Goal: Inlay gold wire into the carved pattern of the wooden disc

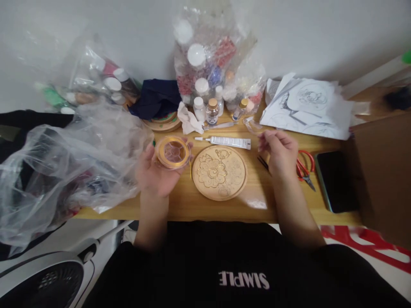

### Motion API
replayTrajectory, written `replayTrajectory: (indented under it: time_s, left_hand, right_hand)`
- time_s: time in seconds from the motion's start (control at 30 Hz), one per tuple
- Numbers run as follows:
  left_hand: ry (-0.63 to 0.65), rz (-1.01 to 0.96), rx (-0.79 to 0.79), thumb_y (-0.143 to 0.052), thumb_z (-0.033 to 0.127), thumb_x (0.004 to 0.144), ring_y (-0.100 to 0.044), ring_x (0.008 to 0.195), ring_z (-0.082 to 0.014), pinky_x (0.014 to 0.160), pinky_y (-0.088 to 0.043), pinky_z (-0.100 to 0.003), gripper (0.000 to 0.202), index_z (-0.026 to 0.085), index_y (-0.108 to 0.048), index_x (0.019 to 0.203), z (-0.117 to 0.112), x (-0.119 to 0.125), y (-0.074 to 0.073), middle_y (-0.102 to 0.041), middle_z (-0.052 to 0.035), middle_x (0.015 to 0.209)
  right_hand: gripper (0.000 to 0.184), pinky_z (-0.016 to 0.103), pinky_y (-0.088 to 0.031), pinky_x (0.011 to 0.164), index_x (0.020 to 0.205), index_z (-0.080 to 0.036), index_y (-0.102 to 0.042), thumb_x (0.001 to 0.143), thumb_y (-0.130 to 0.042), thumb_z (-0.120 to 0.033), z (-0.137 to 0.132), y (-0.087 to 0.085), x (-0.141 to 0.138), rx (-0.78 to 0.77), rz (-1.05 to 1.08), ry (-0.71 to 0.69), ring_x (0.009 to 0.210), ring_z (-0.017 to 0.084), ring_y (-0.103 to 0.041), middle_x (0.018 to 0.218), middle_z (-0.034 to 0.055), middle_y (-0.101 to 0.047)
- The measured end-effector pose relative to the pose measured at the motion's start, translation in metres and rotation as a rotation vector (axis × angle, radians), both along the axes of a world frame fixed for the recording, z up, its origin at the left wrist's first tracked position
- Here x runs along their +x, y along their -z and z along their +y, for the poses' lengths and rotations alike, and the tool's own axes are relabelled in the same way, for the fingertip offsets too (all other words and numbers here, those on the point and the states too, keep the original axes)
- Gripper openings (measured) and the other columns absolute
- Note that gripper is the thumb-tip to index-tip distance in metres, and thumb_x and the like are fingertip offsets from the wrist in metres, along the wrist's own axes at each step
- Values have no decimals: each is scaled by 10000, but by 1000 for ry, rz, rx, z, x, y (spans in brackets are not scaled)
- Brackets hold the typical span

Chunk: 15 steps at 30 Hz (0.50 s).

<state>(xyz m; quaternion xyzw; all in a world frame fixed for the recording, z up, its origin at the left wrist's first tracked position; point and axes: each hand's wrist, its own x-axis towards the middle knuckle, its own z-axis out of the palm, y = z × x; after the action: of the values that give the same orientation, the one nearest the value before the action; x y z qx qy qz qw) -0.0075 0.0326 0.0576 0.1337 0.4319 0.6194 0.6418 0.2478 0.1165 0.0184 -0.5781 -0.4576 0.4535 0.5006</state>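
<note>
A clear spool of gold wire (173,152) rests in my left hand (160,174), palm up with fingers and thumb around its sides. A loose wire end hangs from the spool toward the round wooden board (236,188). Carved on that board are a large flower, partly outlined in gold, and smaller line drawings. My right hand (280,149) is closed in a pinch right of the board, its fingertips at the end of a clear plastic strip (253,123). Black tweezers (262,161) lie partly under this hand. Above the board is a white glue tube (231,142).
Red-handled pliers (306,171) and a phone (337,182) lie at right, beside a cardboard box (382,171). Behind are drawing papers (308,105), small bottles (212,112), crumpled tissue (189,119), a dark blue cloth (157,98) and filled plastic bags (105,149).
</note>
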Motion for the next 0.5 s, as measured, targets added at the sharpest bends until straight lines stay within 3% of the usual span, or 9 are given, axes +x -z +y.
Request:
replayTrajectory:
  time_s: [0.13, 0.23, 0.33, 0.43, 0.5]
  left_hand:
    - [-7, -99, -17, -701, 548, 743, -627, 1055, -192, 742, -541, -257, 397, 226, -625, 963, 12, 4, 0, -705, -17, 1006]
    - [31, -146, -15, -636, 495, 762, -610, 1081, -197, 718, -517, -253, 349, 224, -603, 981, 24, 6, 1, -675, -32, 1009]
    - [30, -204, 1, -637, 456, 734, -629, 993, -168, 697, -512, -239, 327, 216, -603, 952, 37, 7, 3, -659, -21, 962]
    - [50, -171, 76, -683, 481, 711, -636, 1017, -183, 702, -519, -251, 333, 231, -613, 920, 47, 7, 6, -656, -16, 940]
    - [60, -136, 104, -699, 498, 694, -633, 1054, -196, 711, -528, -259, 340, 243, -631, 909, 51, 7, 8, -658, -23, 950]
  right_hand:
    - [275, 278, -374, 504, 657, -233, -600, 772, -634, -480, -3, -21, 19, 76, -124, 103, 506, 126, -456, 566, -9, -554]
    - [200, 279, -356, 516, 696, -218, -661, 791, -634, -391, -15, -36, 38, 36, -280, 90, 509, 130, -473, 583, -2, -589]
    - [123, 284, -326, 531, 695, -217, -690, 713, -714, -336, -32, -41, 53, -69, -551, -33, 549, 151, -506, 608, 10, -625]
    - [108, 302, -336, 572, 714, -223, -653, 697, -698, -319, -47, -33, 56, -165, -940, -206, 622, 183, -540, 702, 28, -654]
    - [125, 310, -339, 570, 690, -222, -605, 695, -690, -312, -53, -26, 54, -199, -1047, -274, 630, 193, -541, 722, 38, -644]
